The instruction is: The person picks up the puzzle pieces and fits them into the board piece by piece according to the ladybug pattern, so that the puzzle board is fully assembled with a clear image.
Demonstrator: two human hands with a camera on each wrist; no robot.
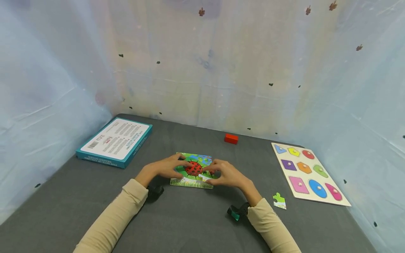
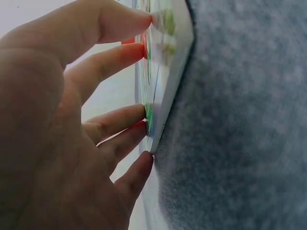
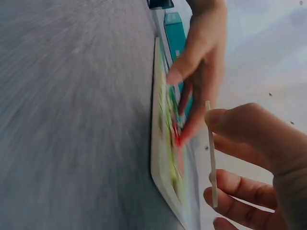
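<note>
A ladybug jigsaw board (image 1: 186,182) lies on the dark table between both hands. My left hand (image 1: 167,167) spreads over its left side, and in the left wrist view the fingertips (image 2: 144,112) rest on the picture and at the rim. Above the board's right part, my right hand (image 1: 227,175) pinches a thin jigsaw piece (image 3: 212,158) between thumb and fingers. In the right wrist view this piece stands edge-on, apart from the board. Further right on the table lies a loose green-and-white jigsaw piece (image 1: 279,201).
A teal-and-white box (image 1: 115,138) lies at the back left. Behind the jigsaw sits a red block (image 1: 231,138). A knobbed shape board (image 1: 292,174) lies at the right edge. A pale patterned curtain (image 1: 202,80) surrounds the table.
</note>
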